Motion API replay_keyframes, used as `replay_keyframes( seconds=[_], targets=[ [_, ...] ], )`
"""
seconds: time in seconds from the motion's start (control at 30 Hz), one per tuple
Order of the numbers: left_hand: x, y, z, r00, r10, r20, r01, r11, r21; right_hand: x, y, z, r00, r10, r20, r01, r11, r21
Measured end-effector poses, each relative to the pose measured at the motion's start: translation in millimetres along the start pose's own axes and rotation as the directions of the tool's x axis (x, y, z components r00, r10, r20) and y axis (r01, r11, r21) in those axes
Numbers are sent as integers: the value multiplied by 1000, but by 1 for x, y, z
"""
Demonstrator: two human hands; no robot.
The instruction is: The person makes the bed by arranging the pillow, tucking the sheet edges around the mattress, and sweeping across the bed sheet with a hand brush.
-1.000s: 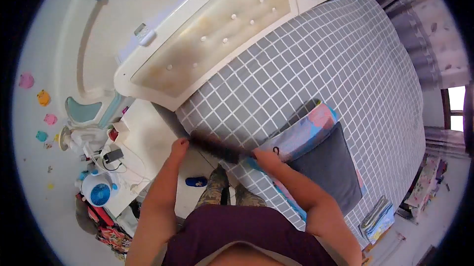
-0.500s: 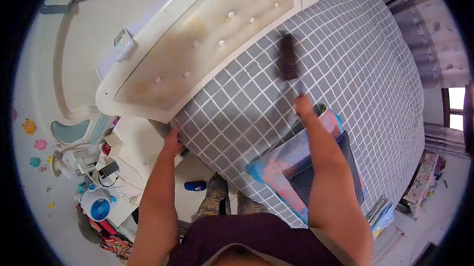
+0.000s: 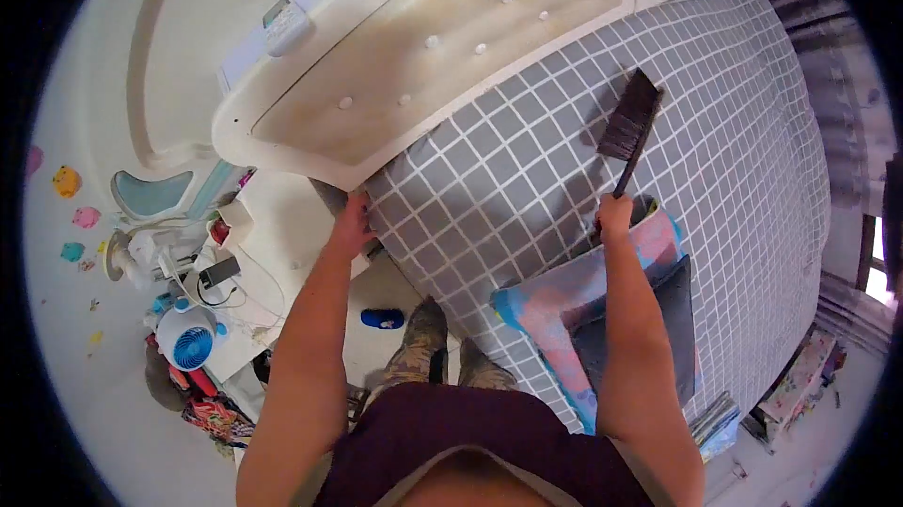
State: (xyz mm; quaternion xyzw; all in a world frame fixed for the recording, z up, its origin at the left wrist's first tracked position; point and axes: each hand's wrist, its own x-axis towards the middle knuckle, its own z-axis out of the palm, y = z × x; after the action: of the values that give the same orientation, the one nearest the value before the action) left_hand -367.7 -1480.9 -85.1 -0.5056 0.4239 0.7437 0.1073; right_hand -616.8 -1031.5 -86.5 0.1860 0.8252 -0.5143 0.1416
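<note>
My right hand [image 3: 616, 215] is closed round the dark handle of a bed brush [image 3: 628, 119]. The brush's long brown bristles are over the grey checked sheet [image 3: 527, 145] on the bed, and its head points away from me. At the bed's near left corner, beside the end of the headboard [image 3: 315, 135], my left hand [image 3: 352, 228] rests against the mattress edge with its fingers apart, holding nothing. Under my right forearm lies a folded pink and blue cloth [image 3: 544, 305] with a dark grey flat piece [image 3: 673, 305] on it, partly hidden by the arm.
A white bedside table [image 3: 282, 225] stands left of the bed, with a black box [image 3: 218, 272], cables and a small blue-and-white fan [image 3: 192, 345]. A blue slipper [image 3: 383, 319] lies on the floor by my feet. A white remote [image 3: 285, 27] sits on the headboard ledge.
The brush has swung to the right across the sheet and tilted, my right hand still round its handle. My left hand stays at the bed corner. The whole view has shifted a little.
</note>
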Motion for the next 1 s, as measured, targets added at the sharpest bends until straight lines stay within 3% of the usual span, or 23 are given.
replay_keyframes(
  seconds=[0.07,0.1,0.13,0.17,0.2,0.23,0.27,0.33,0.37,0.4,0.5,0.57,0.6,0.67,0.7,0.77,0.87,1.0],
  targets=[
    [11,-4,-3,1000,-1,28,2,1000,-25,-15,-7,21,975,180,128,-156,972,-175],
    [6,1,-1,1000,3,25,-3,999,-37,-32,51,48,976,-77,202,162,878,-450],
    [-5,6,4,1000,9,28,-8,999,-54,-48,111,75,908,-328,262,415,610,-675],
    [-11,9,11,999,16,38,-13,997,-74,-101,106,81,870,-81,487,382,734,-561],
    [-10,11,9,1000,20,10,-20,1000,24,-143,80,85,705,-1,709,638,437,-634],
    [-8,14,-2,999,27,-20,-24,992,124,-187,58,77,655,49,754,588,594,-549],
    [-10,15,-6,998,40,-51,-28,974,226,-208,42,70,525,128,841,656,569,-496],
    [-33,19,7,970,49,-237,-15,990,143,-216,35,57,465,176,868,711,510,-484],
    [-32,19,8,956,110,-271,-26,954,298,-214,31,51,440,198,876,736,479,-478],
    [-28,21,6,940,181,-289,-36,896,443,-207,25,42,552,124,825,677,510,-530],
    [-17,-1,-4,896,411,-171,-286,825,487,-181,-4,9,817,-88,570,492,622,-609],
    [-8,-17,-6,830,556,-47,-457,726,513,-160,-36,-4,911,-226,344,397,700,-593],
    [-20,-14,13,836,548,38,-449,642,621,-156,-50,-11,932,-230,279,353,744,-567],
    [-45,-28,61,834,529,155,-458,508,730,-152,-70,-21,962,-225,155,272,825,-494],
    [-46,-41,77,828,526,193,-473,472,744,-152,-70,-23,951,-258,169,308,780,-544],
    [-35,-57,104,725,533,436,-636,277,720,-155,-61,-23,928,-313,202,367,678,-637],
    [-50,-54,166,613,514,600,-728,71,682,-155,-44,-24,707,-609,359,690,481,-541],
    [-25,-55,219,492,479,727,-763,-166,625,-114,-27,-36,806,-311,503,587,321,-743]
  ],
)
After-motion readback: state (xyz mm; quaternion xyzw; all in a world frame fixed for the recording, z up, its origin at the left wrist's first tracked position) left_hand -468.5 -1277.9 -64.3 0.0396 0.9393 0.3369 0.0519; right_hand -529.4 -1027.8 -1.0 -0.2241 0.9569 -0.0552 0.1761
